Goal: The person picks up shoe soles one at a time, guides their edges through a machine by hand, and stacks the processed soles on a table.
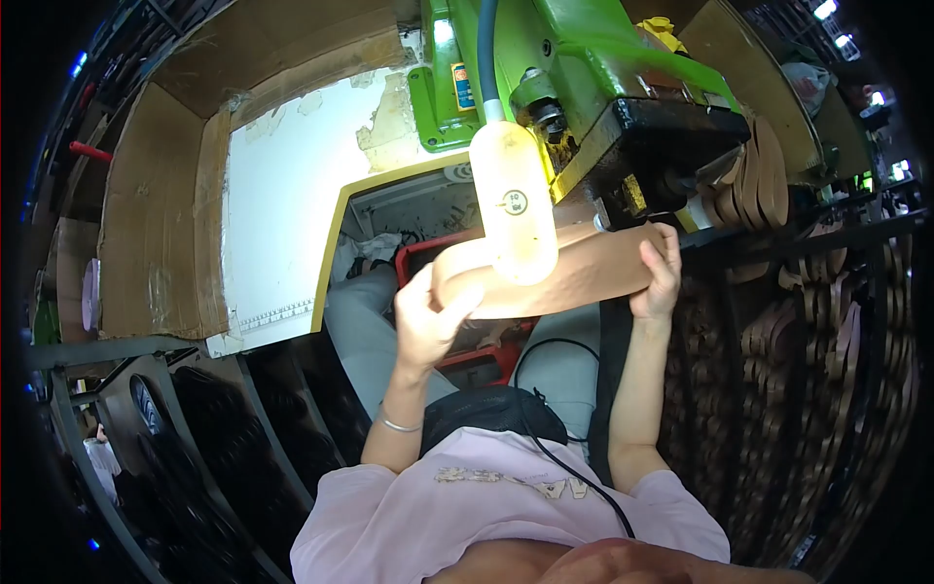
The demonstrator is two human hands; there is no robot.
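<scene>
A tan shoe sole (593, 268), long and rounded at its ends, is held between my two hands below a green machine (584, 49). My left hand (430, 316) grips its left end, with the thumb on the near face. At the other end, my right hand (660, 273) has its fingers closed on the edge. The sole's far edge is close to the machine's dark head (662, 146); I cannot tell whether they touch. A bright lamp (513, 204) hangs in front and hides the sole's middle.
On the left, a white worktop (282, 195) has a yellow edge and cardboard walls (151, 214). More tan soles (759, 180) stand beside the machine on the right. Racks of dark soles (214, 428) and tan soles (778, 389) flank my legs. A red crate (482, 365) shows below.
</scene>
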